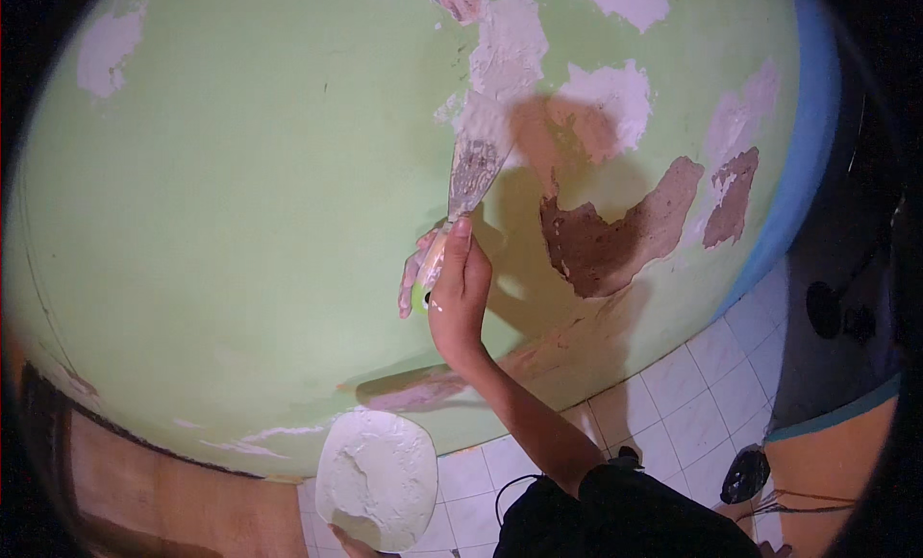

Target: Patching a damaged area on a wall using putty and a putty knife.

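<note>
My right hand [462, 289] is closed round the handle of a putty knife [477, 164], thumb along its upper end. The knife's wide metal blade, smeared with filler, points up and lies against the green wall [240, 193] at the lower end of a pale filler patch [508, 49]. Low in the view, a rounded white board [377, 462] carries white putty. My left hand [354, 542] supports this board at its lower edge; its fingers are hidden beneath.
More white patches [611, 101] and bare brown spots [625, 236] mark the wall. A blue strip [815, 125] edges it at right. White floor tiles [673, 404] run along its foot, with a dark object [745, 474] on them. Brown panelling [183, 476] stands lower left.
</note>
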`<action>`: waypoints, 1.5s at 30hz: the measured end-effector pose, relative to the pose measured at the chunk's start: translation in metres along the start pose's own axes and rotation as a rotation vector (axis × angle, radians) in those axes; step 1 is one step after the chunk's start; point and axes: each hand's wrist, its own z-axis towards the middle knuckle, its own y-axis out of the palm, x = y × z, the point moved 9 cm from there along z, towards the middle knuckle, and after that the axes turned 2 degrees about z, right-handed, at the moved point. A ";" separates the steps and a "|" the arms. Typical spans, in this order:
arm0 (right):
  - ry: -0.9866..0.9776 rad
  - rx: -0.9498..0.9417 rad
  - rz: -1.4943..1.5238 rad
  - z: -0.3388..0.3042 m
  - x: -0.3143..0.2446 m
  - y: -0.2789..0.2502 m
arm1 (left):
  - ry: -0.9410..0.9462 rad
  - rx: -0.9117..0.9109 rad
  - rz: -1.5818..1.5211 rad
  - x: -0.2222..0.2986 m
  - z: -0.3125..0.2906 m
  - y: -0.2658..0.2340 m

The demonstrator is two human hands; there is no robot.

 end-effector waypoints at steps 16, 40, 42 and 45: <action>0.149 -0.099 0.104 -0.016 -0.015 0.029 | -0.014 -0.032 -0.034 -0.002 -0.004 -0.002; -0.030 0.023 -0.051 0.011 -0.028 0.025 | -0.011 -0.083 -0.064 0.001 -0.018 0.003; -0.052 -0.023 -0.048 -0.002 -0.020 0.031 | -0.014 -0.091 -0.067 0.001 -0.018 0.005; -0.060 -0.053 -0.079 -0.011 -0.020 0.033 | -0.014 -0.096 -0.072 0.002 -0.017 0.004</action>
